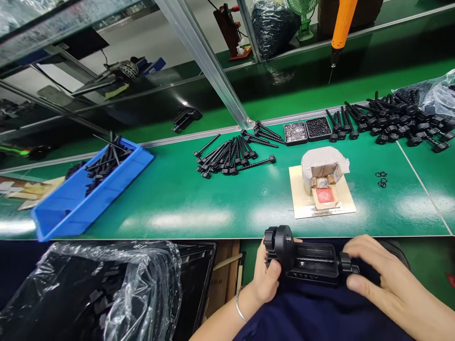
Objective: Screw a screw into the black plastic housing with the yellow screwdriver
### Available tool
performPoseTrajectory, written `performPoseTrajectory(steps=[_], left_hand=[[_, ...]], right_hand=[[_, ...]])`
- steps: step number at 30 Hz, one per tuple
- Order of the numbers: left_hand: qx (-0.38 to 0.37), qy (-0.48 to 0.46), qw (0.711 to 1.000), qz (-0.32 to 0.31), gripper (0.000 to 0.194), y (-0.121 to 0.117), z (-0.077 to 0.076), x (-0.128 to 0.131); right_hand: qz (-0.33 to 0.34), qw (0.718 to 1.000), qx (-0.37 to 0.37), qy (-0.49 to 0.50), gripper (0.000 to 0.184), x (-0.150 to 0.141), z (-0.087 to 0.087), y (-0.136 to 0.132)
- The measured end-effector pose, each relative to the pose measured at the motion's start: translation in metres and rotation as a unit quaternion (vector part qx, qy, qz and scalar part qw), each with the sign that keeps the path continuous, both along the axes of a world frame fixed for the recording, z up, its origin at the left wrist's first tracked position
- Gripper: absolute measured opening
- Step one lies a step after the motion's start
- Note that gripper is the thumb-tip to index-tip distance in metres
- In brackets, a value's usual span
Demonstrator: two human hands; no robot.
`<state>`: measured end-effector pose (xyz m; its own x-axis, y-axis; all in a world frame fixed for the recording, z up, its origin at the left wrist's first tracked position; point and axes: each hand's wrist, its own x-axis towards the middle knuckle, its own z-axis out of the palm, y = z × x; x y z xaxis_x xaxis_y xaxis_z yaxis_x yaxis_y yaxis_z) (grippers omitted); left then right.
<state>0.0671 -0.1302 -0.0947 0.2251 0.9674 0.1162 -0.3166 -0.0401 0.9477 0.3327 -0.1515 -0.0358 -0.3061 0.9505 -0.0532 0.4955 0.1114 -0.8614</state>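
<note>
- Head view: the fingers of the left hand are clamped on the knob end of one black plastic bracket; the right hand is closed over its other end.
- The bracket is held between both hands, just below the table edge; its long axis runs left to right, and both hands touch it.
- Ahead of the fingers, one taped fixture is seen on a card.
- Further off, two small trays, one blue bin and two heaps of black bolts are seen; the bolts are too many to count.
- One orange screwdriver hangs beyond.
</note>
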Motion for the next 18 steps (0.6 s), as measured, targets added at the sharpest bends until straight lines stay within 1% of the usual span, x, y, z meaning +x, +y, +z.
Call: performPoseTrajectory(steps=[2, 3, 5, 9, 11, 12, 14, 16, 18], left_hand=[[0.000, -0.004, 1.000, -0.003, 0.045, -0.001, -0.001, 0.000], [-0.002, -0.006, 1.000, -0.007, 0.045, -0.001, -0.002, 0.000], [-0.009, -0.010, 1.000, -0.014, 0.045, -0.001, -0.003, -0.001], [-0.001, -0.002, 1.000, -0.014, 0.045, -0.002, -0.005, -0.002], [0.007, 0.003, 1.000, -0.010, 0.045, -0.002, -0.008, -0.003], [0.007, 0.003, 1.000, -0.006, 0.045, -0.002, -0.009, -0.004], [0.003, 0.007, 1.000, 0.006, 0.045, -0.002, -0.010, -0.005], [-0.003, 0.026, 1.000, 0.009, 0.047, -0.001, -0.009, -0.007], [-0.006, 0.060, 0.998, 0.010, 0.051, -0.001, -0.007, -0.010]], right_hand=[[0.016, 1.000, -0.012, 0.004, 0.017, 0.000, 0.001, 0.001], [0.009, 1.000, -0.002, 0.005, 0.016, 0.000, 0.001, 0.001], [-0.012, 1.000, 0.025, 0.003, 0.025, 0.000, 0.002, 0.000], [0.010, 1.000, 0.001, 0.001, 0.018, -0.001, 0.003, 0.000], [-0.011, 1.000, 0.011, 0.014, 0.016, -0.002, 0.003, 0.000], [-0.021, 1.000, 0.012, 0.018, 0.022, -0.002, 0.003, 0.001], [-0.013, 0.999, -0.023, 0.021, 0.022, -0.003, 0.003, 0.003], [0.024, 0.996, -0.079, 0.027, 0.028, -0.005, 0.005, 0.007], [0.038, 0.994, -0.093, 0.045, 0.028, -0.007, 0.008, 0.011]])
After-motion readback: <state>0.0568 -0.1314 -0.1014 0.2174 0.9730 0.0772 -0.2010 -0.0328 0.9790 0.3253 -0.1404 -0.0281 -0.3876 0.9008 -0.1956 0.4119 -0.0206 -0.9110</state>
